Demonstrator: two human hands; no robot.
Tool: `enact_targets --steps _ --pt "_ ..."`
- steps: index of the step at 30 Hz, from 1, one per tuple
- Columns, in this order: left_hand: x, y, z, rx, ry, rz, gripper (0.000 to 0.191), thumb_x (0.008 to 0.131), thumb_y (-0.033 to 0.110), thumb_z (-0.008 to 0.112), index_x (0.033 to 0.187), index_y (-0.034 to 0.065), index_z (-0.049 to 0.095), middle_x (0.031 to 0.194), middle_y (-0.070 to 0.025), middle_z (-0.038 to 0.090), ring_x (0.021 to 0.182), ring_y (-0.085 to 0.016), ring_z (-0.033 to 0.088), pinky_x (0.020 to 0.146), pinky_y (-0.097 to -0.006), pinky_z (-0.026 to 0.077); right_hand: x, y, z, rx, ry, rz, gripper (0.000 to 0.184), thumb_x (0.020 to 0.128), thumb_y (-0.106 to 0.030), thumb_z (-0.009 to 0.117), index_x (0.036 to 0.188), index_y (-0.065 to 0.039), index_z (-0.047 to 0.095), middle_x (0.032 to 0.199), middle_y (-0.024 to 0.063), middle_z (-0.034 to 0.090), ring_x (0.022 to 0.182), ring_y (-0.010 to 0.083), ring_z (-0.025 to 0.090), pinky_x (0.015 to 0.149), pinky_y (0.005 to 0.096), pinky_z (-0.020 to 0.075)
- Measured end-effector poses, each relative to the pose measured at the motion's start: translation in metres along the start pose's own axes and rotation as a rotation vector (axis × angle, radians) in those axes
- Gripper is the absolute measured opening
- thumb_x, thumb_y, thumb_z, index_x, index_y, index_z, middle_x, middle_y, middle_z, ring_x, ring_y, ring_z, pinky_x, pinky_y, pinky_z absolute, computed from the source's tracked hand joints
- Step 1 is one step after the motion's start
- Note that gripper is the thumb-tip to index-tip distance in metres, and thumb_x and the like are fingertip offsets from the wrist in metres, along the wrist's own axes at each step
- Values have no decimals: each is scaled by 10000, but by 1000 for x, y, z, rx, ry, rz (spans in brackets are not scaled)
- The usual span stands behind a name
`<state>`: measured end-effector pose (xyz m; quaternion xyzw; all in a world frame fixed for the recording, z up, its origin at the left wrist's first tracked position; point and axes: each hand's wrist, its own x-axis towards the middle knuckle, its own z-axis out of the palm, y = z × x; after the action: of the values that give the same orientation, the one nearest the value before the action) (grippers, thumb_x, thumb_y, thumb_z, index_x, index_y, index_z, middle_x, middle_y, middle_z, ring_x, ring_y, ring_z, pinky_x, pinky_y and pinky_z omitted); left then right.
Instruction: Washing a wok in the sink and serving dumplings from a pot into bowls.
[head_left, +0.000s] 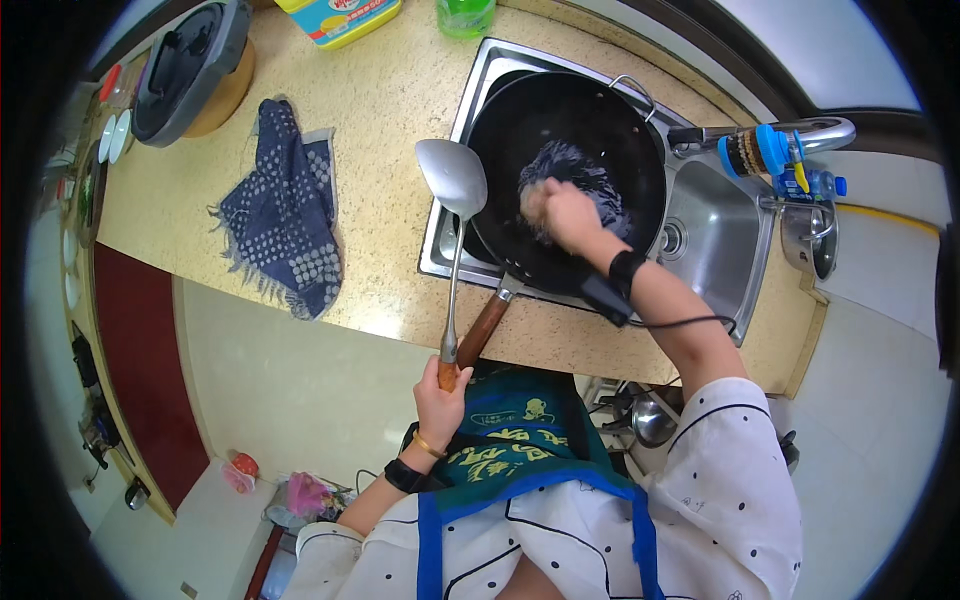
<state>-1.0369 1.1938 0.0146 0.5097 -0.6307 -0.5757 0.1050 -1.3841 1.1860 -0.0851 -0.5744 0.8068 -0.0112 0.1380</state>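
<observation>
A black wok (502, 135) rests over the left bowl of a steel double sink (720, 225), with a little water (555, 157) in its bottom. My right hand (571, 217) reaches inside, closed around a tan pad (534, 202) that is blurred and partly hidden by my fingers. The wooden grip of a metal wok spatula (453, 176) is in my left hand (439, 405), its blade up beside the wok's left rim. The wok's brown wooden handle (484, 330) points towards me, with its end close to my left thumb.
A curved faucet (817, 135) stands behind the right bowl, a blue-capped brush (754, 150) near it. On the speckled counter (382, 247) lie a blue patterned cloth (289, 210) and a lidded container (199, 75). A yellow jug (341, 19) and green bottle (465, 15) stand behind.
</observation>
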Motion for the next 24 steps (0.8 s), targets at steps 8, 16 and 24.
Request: enact_targets --steps 8,16,24 --pt "-2 -8 2 13 9 50 222 834 109 725 871 11 529 658 -102 597 579 -186 592 557 -306 463 -12 16 4 -262 39 -86 118 746 -97 599 756 -35 699 997 101 605 886 267 611 678 363 571" --pt "1 -8 4 23 25 58 240 835 127 727 850 12 517 658 -109 592 571 -186 586 546 -309 454 13 30 0 17 9 245 145 803 -60 574 909 11 643 1042 154 599 930 350 611 780 443 542" --pt "0 -10 1 34 45 76 222 834 116 725 876 11 534 664 -107 589 575 -198 583 553 -312 454 -55 -26 -54 -137 -421 -46 175 795 -121 620 887 14 684 1019 148 626 914 322 638 722 429 542"
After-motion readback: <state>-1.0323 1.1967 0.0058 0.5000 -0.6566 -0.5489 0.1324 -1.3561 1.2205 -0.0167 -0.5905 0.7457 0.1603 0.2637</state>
